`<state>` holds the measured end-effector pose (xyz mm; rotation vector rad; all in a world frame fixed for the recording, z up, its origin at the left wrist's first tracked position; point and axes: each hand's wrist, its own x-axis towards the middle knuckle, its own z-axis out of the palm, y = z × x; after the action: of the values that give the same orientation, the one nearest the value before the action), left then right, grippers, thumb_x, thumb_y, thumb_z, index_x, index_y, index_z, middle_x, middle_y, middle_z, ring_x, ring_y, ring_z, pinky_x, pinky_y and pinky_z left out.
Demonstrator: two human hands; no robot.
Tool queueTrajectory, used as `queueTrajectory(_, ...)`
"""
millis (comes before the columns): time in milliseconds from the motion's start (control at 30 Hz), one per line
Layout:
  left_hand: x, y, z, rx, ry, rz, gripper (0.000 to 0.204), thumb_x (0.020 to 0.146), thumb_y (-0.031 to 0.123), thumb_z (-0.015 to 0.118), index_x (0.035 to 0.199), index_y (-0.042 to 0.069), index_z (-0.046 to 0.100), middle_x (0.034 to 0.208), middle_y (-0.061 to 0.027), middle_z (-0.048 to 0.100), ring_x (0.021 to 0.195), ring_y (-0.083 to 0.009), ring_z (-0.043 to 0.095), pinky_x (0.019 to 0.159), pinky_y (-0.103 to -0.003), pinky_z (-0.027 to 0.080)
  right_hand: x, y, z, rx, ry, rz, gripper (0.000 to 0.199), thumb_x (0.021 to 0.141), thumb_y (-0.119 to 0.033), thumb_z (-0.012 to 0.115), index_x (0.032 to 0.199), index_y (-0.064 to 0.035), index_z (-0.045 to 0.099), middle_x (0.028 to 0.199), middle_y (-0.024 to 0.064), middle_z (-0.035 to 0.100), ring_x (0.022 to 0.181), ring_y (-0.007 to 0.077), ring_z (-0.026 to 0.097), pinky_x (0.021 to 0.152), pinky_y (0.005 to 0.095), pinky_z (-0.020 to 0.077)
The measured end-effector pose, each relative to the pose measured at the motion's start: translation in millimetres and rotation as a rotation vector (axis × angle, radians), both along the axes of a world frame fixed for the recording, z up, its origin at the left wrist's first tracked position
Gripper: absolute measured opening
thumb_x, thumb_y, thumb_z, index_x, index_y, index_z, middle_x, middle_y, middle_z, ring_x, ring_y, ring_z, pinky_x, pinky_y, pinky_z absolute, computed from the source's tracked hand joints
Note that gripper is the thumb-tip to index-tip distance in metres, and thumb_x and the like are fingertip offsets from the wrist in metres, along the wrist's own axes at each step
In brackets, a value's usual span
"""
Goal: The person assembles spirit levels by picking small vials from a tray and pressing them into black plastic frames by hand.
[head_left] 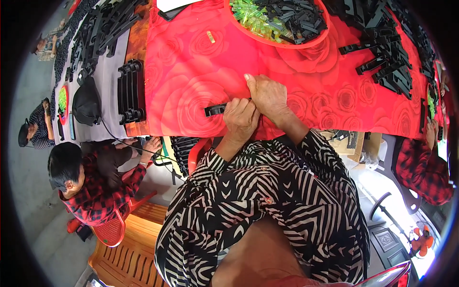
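Observation:
My left hand [239, 117] is closed around a long black plastic part [215, 110], whose notched end sticks out to the left just above the red tablecloth [181, 115]. Pressed close beside it, my right hand [268, 97] has its fingers curled under and its thumb up on top. What the right fingers grip is hidden; it may be the other end of the same part. A small yellowish clear piece [211, 37] lies alone on the cloth, beyond my hands.
A red basin [287, 46] at the far side holds green clear pieces and small black ones. Long black parts pile up at the right [382, 62] and far left [103, 28]. A neat black stack [131, 93] stands left. A person in a checked shirt [105, 201] sits left.

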<state>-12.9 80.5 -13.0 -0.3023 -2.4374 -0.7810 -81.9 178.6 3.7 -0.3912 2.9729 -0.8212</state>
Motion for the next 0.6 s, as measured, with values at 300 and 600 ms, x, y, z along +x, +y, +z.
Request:
queueTrajectory(300,-6,3,-1,-0.028,0.021,0.006,0.015,0.067,0.009,0.072,0.068,0.004,0.057,0.065,-0.008,0.047,0.061,-0.0259,0.048,0.055,-0.037,0.038,-4,4,3,-0.035,0.055,-0.001,0.044,0.095,-0.039,0.046,0.072,-0.0055,0.062,0.072,0.0171,0.062,0.063,0.0368,0.062,0.054,0.0476,0.0485)
queueTrajectory(600,-2,-1,3,0.032,0.043,0.011,0.013,0.073,0.013,0.072,0.079,0.004,0.065,0.068,-0.007,0.052,0.063,-0.0256,0.049,0.058,-0.037,0.04,22,54,16,-0.502,0.215,0.397,0.023,0.081,-0.008,0.064,0.103,-0.0033,0.064,0.085,0.0118,0.058,0.086,0.0296,0.053,0.078,0.0393,0.0432)
